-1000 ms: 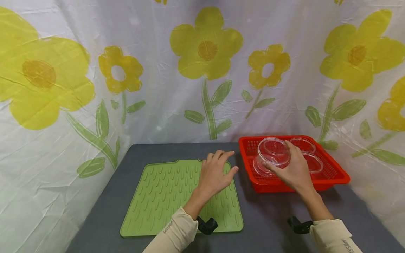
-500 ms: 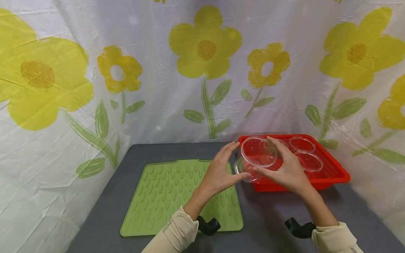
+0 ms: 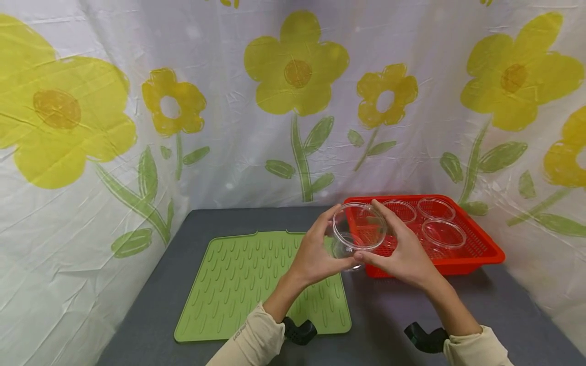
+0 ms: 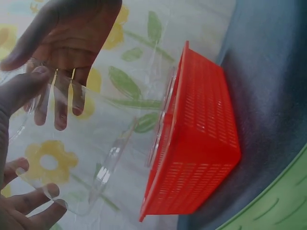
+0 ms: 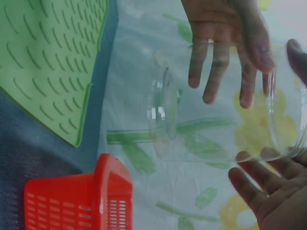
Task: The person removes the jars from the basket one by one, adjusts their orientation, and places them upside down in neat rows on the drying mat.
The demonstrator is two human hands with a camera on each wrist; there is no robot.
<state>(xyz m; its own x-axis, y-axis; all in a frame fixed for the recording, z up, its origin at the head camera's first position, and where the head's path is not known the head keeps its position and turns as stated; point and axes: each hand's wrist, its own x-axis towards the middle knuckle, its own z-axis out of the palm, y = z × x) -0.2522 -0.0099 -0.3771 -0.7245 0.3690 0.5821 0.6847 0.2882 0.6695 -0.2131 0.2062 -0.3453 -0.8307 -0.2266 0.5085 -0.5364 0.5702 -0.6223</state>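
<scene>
Clear plastic bowl (image 3: 359, 235) held in the air just left of the red basket (image 3: 480, 252), above the green mat's (image 3: 238, 284) right edge, tilted mouth-up toward the camera. Left hand (image 3: 316, 254) and right hand (image 3: 405, 254) curl round opposite sides of its wall. Likely light, thin, slick and easily squashed; best held at the stiffer rim.

A white cloth (image 3: 229, 168) hangs all around like a wall. It has big yellow flowers (image 3: 296, 63) with green stems and leaves painted on it, and it is a bit wrinkly. In front stands a dark gray table (image 3: 384, 315). The light is soft and even.
</scene>
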